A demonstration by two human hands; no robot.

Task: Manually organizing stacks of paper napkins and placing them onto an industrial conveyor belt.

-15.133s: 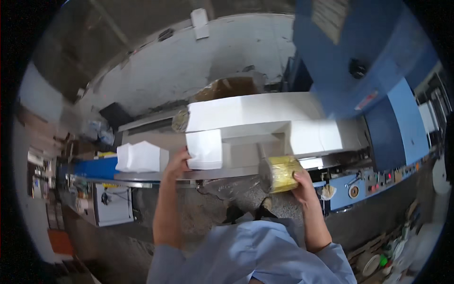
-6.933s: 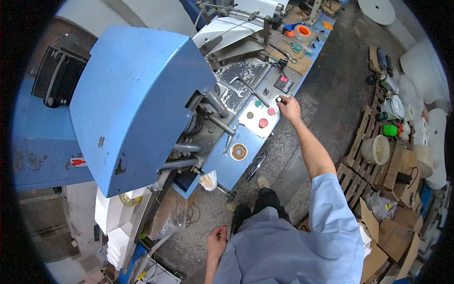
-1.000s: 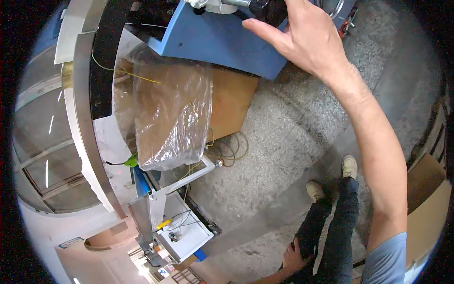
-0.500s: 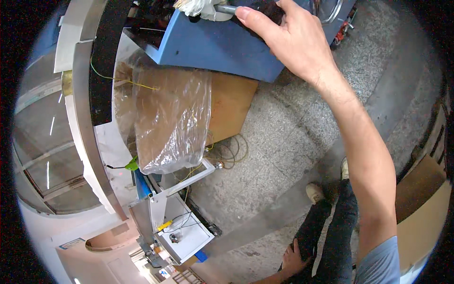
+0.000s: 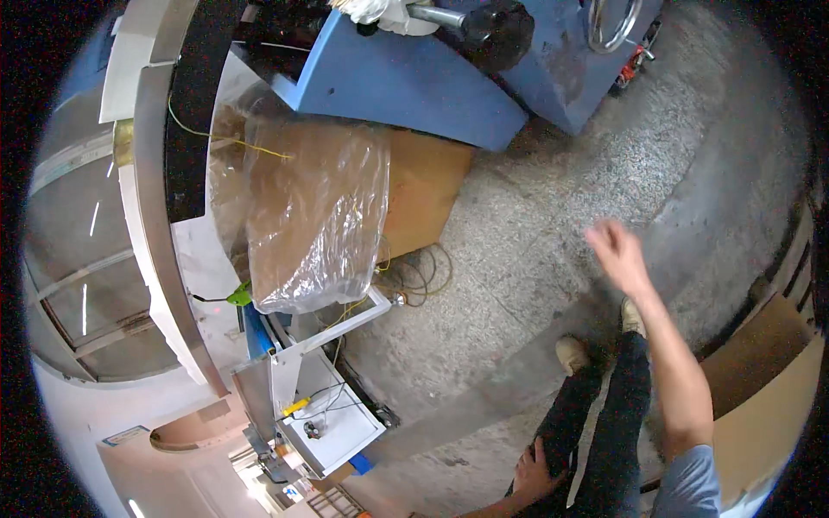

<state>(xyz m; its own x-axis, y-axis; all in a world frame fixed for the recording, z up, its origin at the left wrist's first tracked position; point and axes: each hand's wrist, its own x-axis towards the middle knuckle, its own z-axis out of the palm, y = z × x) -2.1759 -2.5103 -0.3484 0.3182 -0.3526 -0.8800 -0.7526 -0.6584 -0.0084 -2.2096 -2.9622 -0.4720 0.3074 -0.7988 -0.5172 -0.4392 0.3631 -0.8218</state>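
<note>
My right hand (image 5: 617,255) hangs in the air over the floor, slightly blurred. It holds nothing; the fingers are loosely bent, with a gap beside the thumb. Flat on my dark-trousered thigh rests my left hand (image 5: 532,469), fingers spread. At the top, apart from both hands, a metal lever (image 5: 439,15) with a large black knob (image 5: 499,36) sticks out over a blue machine (image 5: 397,86). White cloth-like wrapping (image 5: 361,9) sits at the lever's inner end. Right of the knob is a shiny round metal handle (image 5: 615,28).
Clear plastic (image 5: 315,216) drapes over a brown cardboard box (image 5: 427,186) below the machine. A yellow cable (image 5: 440,276) coils on the speckled floor. A white tray-like surface (image 5: 341,423) holds a yellow-handled tool (image 5: 296,407). Cardboard sheets (image 5: 768,406) stand at the right.
My right hand has let go of the lever's knob and drawn back down and to the right, uncovering the knob. My left hand stays on my thigh.
</note>
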